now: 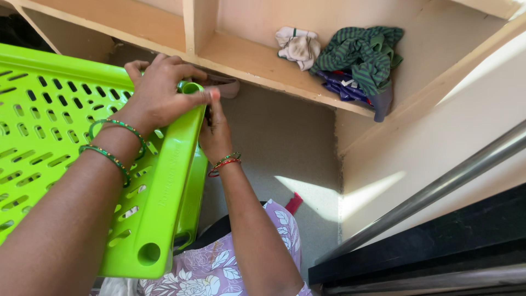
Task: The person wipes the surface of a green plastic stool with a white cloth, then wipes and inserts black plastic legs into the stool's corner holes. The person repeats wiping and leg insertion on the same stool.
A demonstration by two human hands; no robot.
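1. A bright green slotted plastic basket (pixel 82 142) fills the left of the view, tipped on its side against the front edge of a wooden shelf (pixel 263 66), with its thick rim and a round corner socket toward the camera.
2. It looks stiff and light: thin perforated walls, a solid moulded rim. The smooth plastic may be slippery, so the rim and corners seem the surest places to hold.
3. The left hand (pixel 159 93) is closed over the top corner of the rim, fingers curled around it, thumb pressed along the edge; two green bangles sit at the wrist.
4. The right hand (pixel 215 134) reaches up behind the same corner, fingers pinched near the rim; what they hold is hidden.
5. On the shelf lie a striped green cloth (pixel 364 55), well apart, and a whitish cloth (pixel 298 46).
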